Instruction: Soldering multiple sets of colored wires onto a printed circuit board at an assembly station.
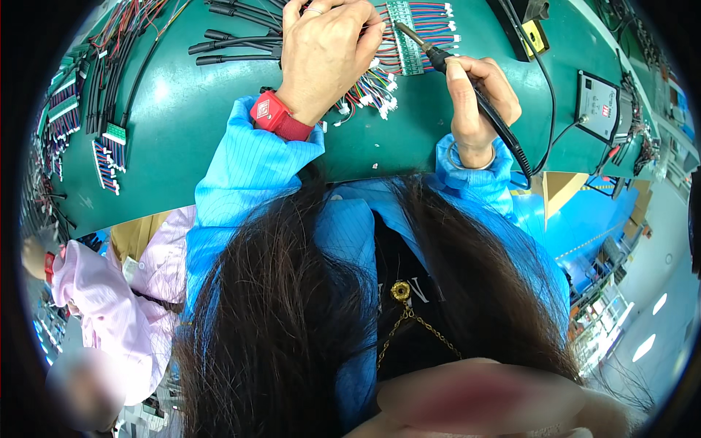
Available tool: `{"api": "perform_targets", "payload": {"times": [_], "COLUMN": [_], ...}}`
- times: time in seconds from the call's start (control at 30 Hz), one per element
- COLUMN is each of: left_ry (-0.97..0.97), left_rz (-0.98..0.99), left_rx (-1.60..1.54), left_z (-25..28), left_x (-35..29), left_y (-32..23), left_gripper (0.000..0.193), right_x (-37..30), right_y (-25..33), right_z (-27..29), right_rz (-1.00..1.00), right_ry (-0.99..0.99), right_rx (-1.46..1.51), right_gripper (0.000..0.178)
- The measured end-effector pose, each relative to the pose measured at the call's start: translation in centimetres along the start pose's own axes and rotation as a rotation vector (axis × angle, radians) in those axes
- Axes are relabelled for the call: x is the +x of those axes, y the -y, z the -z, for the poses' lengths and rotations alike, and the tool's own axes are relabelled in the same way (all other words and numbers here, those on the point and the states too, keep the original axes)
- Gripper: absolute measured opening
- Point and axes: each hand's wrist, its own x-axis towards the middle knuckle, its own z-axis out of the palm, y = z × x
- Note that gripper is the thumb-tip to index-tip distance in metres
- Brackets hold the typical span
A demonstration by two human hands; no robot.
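My right hand (478,98) grips a soldering iron (440,58) like a pen. Its metal tip reaches the upper part of a strip of green circuit boards (404,44). Red, blue and black wires (436,36) with white plugs run off the strip's right side. My left hand (328,47) is bent closed at the strip's left edge, over the wire ends; whatever its fingertips pinch is hidden. Thick black cables (234,58) stick out to the left from beneath it. Below the strip lies a bunch of thin coloured wires with white connectors (376,95).
The green mat (219,109) covers the bench. More cables with boards (113,135) lie at left. On the right are a black stand with a yellow sponge (535,38), a silver-and-black box (599,106) and the iron's looping cord (551,109). A person in pink (109,292) is at left.
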Motion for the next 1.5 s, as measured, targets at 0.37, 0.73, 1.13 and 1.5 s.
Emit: {"api": "perform_targets", "payload": {"times": [0.37,0.73,1.13,1.5], "left_ry": [-0.007,-0.053,-0.197,-0.025], "left_rz": [0.001,-0.02,-0.252,-0.012], "left_rx": [0.019,-0.082,-0.383,-0.311], "left_z": [-0.3,0.2,2.7,3.9], "left_x": [0.2,-0.1,-3.3,-2.3], "left_y": [-0.2,0.2,-5.5,-3.9], "left_gripper": [0.009,0.007,0.014,0.008], "right_x": [0.0,-0.7,-1.3,-1.2], "right_y": [-0.1,0.3,2.3,1.3], "right_z": [0.0,1.0,1.1,1.8], "right_rz": [0.02,0.077,0.283,0.005], "right_ry": [0.001,-0.211,0.079,-0.042], "right_rx": [0.006,0.064,0.127,0.179], "right_gripper": [0.005,0.007,0.021,0.007]}}
